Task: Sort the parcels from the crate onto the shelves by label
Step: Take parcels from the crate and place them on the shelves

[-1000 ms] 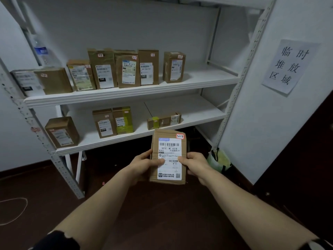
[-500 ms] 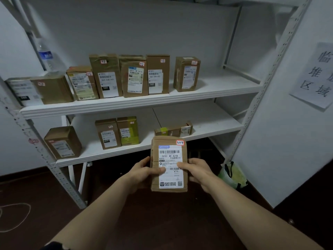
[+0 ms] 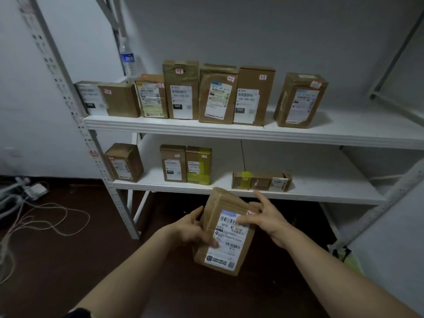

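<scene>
The left hand [image 3: 192, 228] gripped the parcel [image 3: 229, 253] label-up before the lower shelf [image 3: 321, 180] front edge, the right hand [image 3: 268, 216] splayed open against it, presumably for reading.

What you could not make out at the shelves

Your right hand [image 3: 266, 216] covered most of the red tag [image 3: 250, 213] on the parcel [image 3: 213, 210], motion smeared its printed label [image 3: 227, 239], the shelved boxes' [image 3: 181, 92] tags were too small to read, and the upper shelf [image 3: 206, 130] ran off the right edge.
</scene>
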`<action>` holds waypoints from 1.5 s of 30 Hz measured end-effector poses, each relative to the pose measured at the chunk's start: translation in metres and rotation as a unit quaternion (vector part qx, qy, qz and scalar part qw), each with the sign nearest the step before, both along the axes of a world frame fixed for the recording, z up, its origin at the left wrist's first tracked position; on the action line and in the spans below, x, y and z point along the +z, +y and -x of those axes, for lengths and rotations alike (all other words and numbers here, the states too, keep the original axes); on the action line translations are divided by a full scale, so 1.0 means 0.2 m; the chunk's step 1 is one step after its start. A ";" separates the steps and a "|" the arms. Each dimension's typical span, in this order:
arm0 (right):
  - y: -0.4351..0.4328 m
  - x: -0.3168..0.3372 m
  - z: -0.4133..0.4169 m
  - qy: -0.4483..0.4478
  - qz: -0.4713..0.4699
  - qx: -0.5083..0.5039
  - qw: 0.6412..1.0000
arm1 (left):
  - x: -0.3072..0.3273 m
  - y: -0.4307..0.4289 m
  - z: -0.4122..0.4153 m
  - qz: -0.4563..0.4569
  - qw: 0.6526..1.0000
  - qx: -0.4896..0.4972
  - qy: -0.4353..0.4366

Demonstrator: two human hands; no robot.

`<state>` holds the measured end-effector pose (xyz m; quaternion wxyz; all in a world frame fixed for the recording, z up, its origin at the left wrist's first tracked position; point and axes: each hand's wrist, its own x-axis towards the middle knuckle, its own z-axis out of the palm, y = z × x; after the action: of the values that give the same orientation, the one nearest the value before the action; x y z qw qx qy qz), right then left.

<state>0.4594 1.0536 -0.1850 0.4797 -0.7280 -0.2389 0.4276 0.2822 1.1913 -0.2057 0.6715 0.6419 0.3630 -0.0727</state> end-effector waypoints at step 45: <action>0.99 -0.50 -0.85 -0.012 0.148 0.150 0.978 | -0.55 0.78 -0.87 0.024 0.986 0.165 0.021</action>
<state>0.6299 1.2509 -0.2854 0.2946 -0.7517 -0.2850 0.5167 0.4554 1.3465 -0.3154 0.6816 0.5552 0.4763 0.0166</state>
